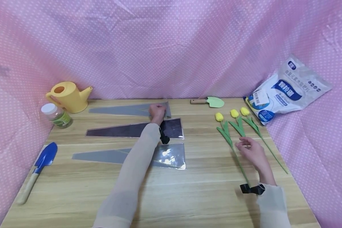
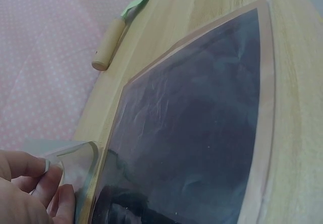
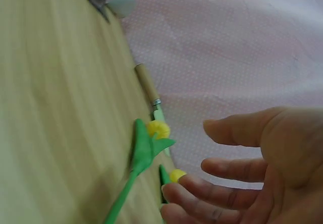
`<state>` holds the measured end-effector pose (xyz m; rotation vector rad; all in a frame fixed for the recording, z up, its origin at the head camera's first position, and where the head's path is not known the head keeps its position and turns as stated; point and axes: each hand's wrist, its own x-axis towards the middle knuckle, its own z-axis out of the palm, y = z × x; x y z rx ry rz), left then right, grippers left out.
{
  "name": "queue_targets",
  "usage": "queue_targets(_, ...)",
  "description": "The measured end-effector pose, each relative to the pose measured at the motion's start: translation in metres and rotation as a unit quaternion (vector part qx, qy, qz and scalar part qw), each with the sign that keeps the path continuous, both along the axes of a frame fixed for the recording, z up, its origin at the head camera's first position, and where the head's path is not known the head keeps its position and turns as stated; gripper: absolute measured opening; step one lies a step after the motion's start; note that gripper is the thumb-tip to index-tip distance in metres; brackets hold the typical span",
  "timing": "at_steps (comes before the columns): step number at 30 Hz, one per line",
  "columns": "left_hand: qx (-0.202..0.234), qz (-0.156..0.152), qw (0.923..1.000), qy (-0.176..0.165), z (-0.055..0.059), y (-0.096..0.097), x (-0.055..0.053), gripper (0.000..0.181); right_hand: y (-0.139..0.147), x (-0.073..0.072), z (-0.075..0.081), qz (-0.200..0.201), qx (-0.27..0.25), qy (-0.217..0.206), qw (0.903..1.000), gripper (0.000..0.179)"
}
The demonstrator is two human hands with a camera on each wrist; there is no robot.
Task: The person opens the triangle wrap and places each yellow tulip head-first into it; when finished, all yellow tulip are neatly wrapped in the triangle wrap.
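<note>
Head view: left hand (image 1: 157, 111) pinches the farthest tapered sleeve (image 1: 122, 110) by its right end on the surface (image 1: 205, 177); right hand (image 1: 253, 152) spreads empty near yellow tulips (image 1: 238, 129). A light grip should limit creasing.

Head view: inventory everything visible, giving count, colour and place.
watering can: 1, yellow, far left
jar: 1, clear with white lid, beside watering can
blue trowel: 1, blue, pale handle, left edge
far wrapper: 1, grey, far centre
middle wrapper: 1, dark, centre
near wrapper: 1, grey and clear, nearest
green trowel: 1, green, brown handle, far edge
tulips: 3, yellow and green, right
bag: 1, white and blue, far right
cloth: count unclear, dotted pink, around table
table: 1, light wood, underneath
sleeves: 2, beige, forearms
wrist straps: 2, black, wrists
left hand: 1, bare, pinching far wrapper
right hand: 1, bare, among tulips, holding nothing
</note>
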<state>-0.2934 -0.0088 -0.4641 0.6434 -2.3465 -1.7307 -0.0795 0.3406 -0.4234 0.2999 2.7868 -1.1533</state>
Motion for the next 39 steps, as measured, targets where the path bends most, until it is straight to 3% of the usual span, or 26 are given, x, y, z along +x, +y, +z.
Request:
queue_targets(10, -0.006, -0.002, 1.0000, -0.005, 0.000, 0.001, 0.001, 0.014, -0.003, 0.005, -0.017, 0.060, 0.088, -0.064, 0.9923, 0.064)
queue_targets(19, 0.001, -0.008, 0.9998, -0.019, 0.001, 0.000, 0.002, 0.013, -0.008, 0.006, -0.027, 0.088, 0.158, -0.024, 0.9832, 0.043)
queue_targets(30, 0.006, -0.011, 0.9996, -0.024, 0.003, 0.000, 0.002, 0.012, -0.008, 0.003, -0.027, 0.080, 0.157, -0.039, 0.9836, 0.039)
queue_targets(39, 0.017, -0.011, 0.9995, -0.026, 0.002, 0.000, 0.002, 0.012, -0.010, 0.000, -0.027, 0.077, 0.113, -0.030, 0.9902, 0.038)
